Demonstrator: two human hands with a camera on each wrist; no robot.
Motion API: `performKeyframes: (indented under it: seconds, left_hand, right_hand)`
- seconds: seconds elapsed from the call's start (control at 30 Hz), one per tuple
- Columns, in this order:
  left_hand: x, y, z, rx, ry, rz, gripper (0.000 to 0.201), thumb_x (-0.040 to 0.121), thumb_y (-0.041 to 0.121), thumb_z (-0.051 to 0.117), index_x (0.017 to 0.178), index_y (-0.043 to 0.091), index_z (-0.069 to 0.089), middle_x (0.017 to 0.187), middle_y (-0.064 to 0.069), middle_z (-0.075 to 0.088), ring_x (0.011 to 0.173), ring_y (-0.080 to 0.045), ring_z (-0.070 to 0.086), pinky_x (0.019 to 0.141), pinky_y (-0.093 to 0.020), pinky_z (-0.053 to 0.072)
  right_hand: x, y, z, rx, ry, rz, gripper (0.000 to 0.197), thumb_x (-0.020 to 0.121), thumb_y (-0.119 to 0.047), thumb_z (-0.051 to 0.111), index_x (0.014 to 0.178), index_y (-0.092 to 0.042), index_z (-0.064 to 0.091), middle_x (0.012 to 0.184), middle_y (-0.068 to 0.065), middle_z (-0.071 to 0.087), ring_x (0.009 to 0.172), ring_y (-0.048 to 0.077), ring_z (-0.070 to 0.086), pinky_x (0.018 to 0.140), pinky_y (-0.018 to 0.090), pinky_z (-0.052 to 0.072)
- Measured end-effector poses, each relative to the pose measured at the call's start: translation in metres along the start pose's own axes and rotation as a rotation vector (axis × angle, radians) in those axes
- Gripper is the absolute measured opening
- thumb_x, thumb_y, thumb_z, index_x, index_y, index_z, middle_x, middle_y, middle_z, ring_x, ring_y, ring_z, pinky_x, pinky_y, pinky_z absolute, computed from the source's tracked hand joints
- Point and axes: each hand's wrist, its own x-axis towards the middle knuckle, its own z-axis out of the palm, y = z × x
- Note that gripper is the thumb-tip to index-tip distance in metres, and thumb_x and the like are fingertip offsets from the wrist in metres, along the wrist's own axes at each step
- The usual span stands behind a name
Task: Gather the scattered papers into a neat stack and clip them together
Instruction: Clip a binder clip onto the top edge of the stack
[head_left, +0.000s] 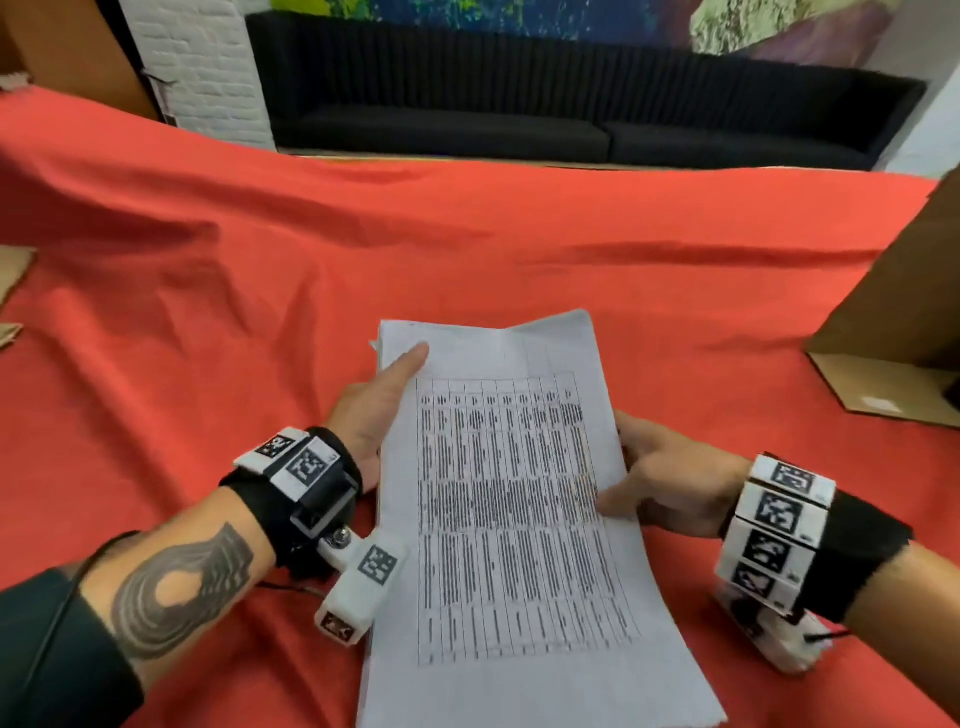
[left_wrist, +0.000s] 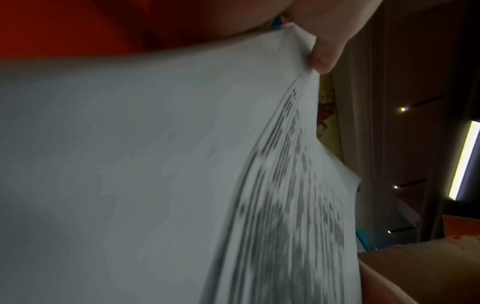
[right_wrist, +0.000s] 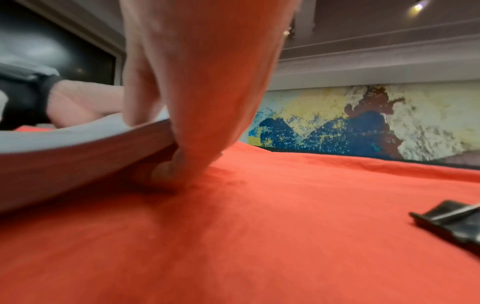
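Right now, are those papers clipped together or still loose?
Loose: the paper stack shows no clip, both hands pinch its sides, and the black binder clip lies apart on the red cloth.

Red cloth (head_left: 519, 249) covers table, wrinkled toward far edge. Beyond far edge: long black sofa (head_left: 519, 124) against wall. Colourful abstract mural (head_left: 519, 21) above sofa. White-painted brick wall (head_left: 202, 67) at left. Cardboard box (head_left: 904, 322) at right edge. Ceiling strip light (left_wrist: 465, 162) lit; small spotlights beside it.
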Motion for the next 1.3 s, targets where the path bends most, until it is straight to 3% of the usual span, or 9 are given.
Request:
performKeyframes:
  seconds: [0.1,0.2,0.3,0.43,0.57,0.77,0.83,1.0,1.3]
  left_hand:
    - [0.007,0.011,0.003,0.088,0.039,0.055,0.053,0.083,0.043,0.082,0.120,0.006,0.072,0.103,-0.018,0.079,0.091,-0.031,0.078,0.089,-0.052,0.061]
    - [0.018,0.018,0.009,0.147,0.032,0.072,0.063,0.086,0.040,0.081,0.131,-0.002,0.064,0.110,-0.021,0.076,0.095,-0.033,0.077,0.086,-0.049,0.062]
    - [0.022,0.013,0.021,0.259,0.047,0.162,0.074,0.072,0.057,0.085,0.132,0.023,0.058,0.128,-0.017,0.070,0.110,-0.036,0.071,0.096,-0.056,0.057]
    - [0.034,0.007,0.032,0.462,0.139,0.462,0.030,0.086,0.050,0.075,0.112,0.043,0.062,0.131,0.007,0.062,0.121,-0.019,0.058,0.109,-0.042,0.047]
    - [0.051,0.002,0.031,0.456,0.156,0.396,0.029,0.090,0.044,0.074,0.074,0.021,0.068,0.080,0.001,0.068,0.079,-0.020,0.061,0.080,-0.038,0.053]
    - [0.062,-0.002,0.028,0.429,0.161,0.283,0.037,0.087,0.062,0.068,0.074,0.029,0.079,0.076,-0.002,0.074,0.078,-0.025,0.070,0.085,-0.052,0.060]
    - [0.058,-0.001,0.027,0.396,0.096,0.217,0.050,0.064,0.076,0.079,0.079,0.028,0.078,0.088,-0.005,0.077,0.089,-0.028,0.071,0.089,-0.051,0.059]
    - [0.045,0.007,0.023,0.308,-0.178,0.130,0.045,0.069,-0.011,0.084,0.107,0.008,0.070,0.098,-0.021,0.073,0.077,-0.033,0.074,0.071,-0.048,0.065]
    - [0.051,0.004,0.028,0.238,-0.080,0.124,0.011,0.087,0.009,0.079,0.096,0.008,0.072,0.085,-0.015,0.073,0.070,-0.027,0.071,0.069,-0.040,0.063]
  right_hand:
    - [0.007,-0.004,-0.008,-0.004,0.068,0.071,0.079,0.057,0.019,0.064,0.130,-0.010,0.058,0.119,0.023,0.071,0.108,0.041,0.070,0.075,0.043,0.060]
    - [0.029,-0.025,-0.010,0.067,0.278,0.003,0.049,0.083,0.011,0.069,0.126,-0.006,0.054,0.116,0.023,0.072,0.104,0.041,0.072,0.080,0.051,0.060]
    - [0.061,-0.043,-0.019,0.060,0.542,-0.138,0.047,0.089,-0.007,0.069,0.130,-0.023,0.053,0.112,0.021,0.069,0.098,0.043,0.072,0.085,0.056,0.060]
    - [0.089,-0.049,-0.019,-0.186,0.651,-0.212,0.031,0.096,-0.002,0.053,0.107,-0.019,0.076,0.083,0.006,0.069,0.079,0.021,0.061,0.071,0.028,0.048]
    - [0.098,-0.037,-0.014,-0.224,0.690,-0.165,0.018,0.096,-0.009,0.061,0.088,-0.010,0.077,0.083,0.004,0.071,0.083,0.019,0.062,0.070,0.023,0.048]
    - [0.101,-0.031,-0.022,-0.333,0.619,-0.201,0.013,0.090,-0.020,0.076,0.101,-0.025,0.082,0.084,-0.009,0.076,0.059,-0.005,0.062,0.054,0.010,0.048]
    - [0.107,-0.031,-0.025,-0.408,0.651,-0.180,0.008,0.088,-0.025,0.079,0.095,-0.027,0.083,0.083,-0.011,0.077,0.071,-0.004,0.068,0.071,0.019,0.058]
    - [0.112,-0.026,-0.031,-0.429,0.705,-0.107,0.011,0.085,-0.030,0.081,0.093,-0.024,0.084,0.091,-0.006,0.079,0.091,0.013,0.073,0.088,0.029,0.058]
    - [0.103,-0.031,-0.029,-0.362,0.662,-0.092,0.006,0.092,-0.025,0.075,0.095,-0.022,0.080,0.085,-0.007,0.073,0.074,0.006,0.065,0.061,0.017,0.047]
